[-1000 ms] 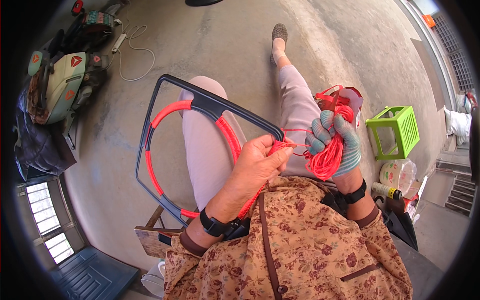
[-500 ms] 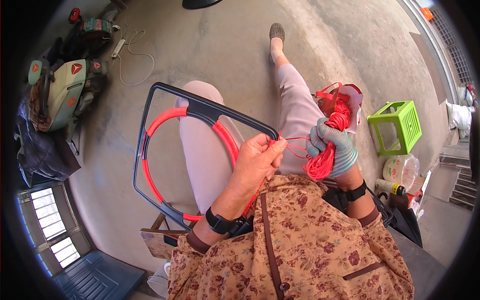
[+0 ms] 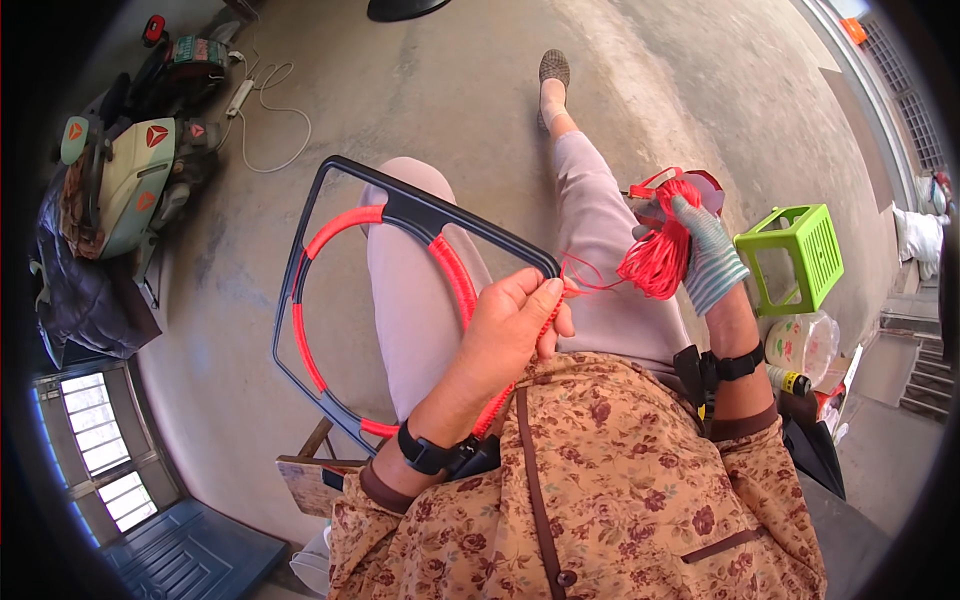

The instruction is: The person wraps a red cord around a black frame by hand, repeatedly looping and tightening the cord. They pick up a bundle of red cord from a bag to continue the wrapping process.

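My bare left hand (image 3: 512,325) pinches the corner of a black frame (image 3: 345,170) that leans across my left thigh. Inside the frame runs a ring (image 3: 313,345) with stretches wrapped in red cord. Cord is also wound along the side of the frame under my left wrist. My right hand (image 3: 708,255), in a striped grey-green glove, is closed round a bundle of red cord (image 3: 655,262) above my right thigh. Loose strands (image 3: 590,272) run from the bundle to my left fingertips.
A red bag (image 3: 655,185) stands behind my right hand, partly hidden. To the right are a green plastic stool (image 3: 795,258), a clear plastic container (image 3: 802,345) and a spray can (image 3: 788,380). An electric scooter (image 3: 135,190) and a white power strip (image 3: 238,98) are at the left.
My right hand has moved up and to the right with the cord bundle, turning it. The strands to my left hand now hang slacker. The frame has shifted slightly.
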### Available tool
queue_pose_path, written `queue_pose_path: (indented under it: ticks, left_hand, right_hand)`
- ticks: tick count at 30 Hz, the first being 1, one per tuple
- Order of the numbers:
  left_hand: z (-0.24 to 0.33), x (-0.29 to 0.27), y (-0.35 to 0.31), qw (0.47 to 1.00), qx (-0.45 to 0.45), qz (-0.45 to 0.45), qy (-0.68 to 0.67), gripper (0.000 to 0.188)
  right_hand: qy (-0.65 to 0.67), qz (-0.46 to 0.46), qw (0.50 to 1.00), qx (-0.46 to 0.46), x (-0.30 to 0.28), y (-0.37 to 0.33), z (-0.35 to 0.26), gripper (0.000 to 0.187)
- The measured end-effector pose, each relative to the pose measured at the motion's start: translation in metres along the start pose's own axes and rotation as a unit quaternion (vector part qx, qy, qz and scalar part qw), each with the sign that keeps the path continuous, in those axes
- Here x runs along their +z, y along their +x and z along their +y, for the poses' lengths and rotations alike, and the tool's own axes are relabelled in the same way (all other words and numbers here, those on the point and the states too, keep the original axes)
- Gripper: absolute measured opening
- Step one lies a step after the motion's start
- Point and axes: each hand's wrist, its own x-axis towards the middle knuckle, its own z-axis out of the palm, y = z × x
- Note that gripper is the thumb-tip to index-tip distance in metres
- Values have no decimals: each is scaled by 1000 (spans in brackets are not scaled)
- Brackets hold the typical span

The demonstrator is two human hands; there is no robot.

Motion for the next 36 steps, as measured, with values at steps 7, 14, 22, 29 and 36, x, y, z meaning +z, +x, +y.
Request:
queue_pose_path:
  ticks: [7, 14, 22, 29, 36]
  left_hand:
    - [-2, 3, -1, 720, 286, 183, 605, 20]
    - [8, 0, 2, 910, 305, 263, 94, 25]
    - [8, -11, 4, 924, 311, 217, -41, 35]
    - [7, -14, 5, 919, 327, 194, 107, 46]
    - [16, -8, -4, 917, 322, 215, 94, 64]
  right_hand:
    - [-611, 24, 735, -292, 41, -11, -9, 33]
    - [-595, -135, 502, -613, 101, -20, -12, 48]
    - [-408, -295, 827, -250, 105, -29, -1, 26]
    - [-394, -388, 833, -25, 84, 10, 25, 40]
    - [-323, -489, 810, 2, 97, 3, 48, 48]
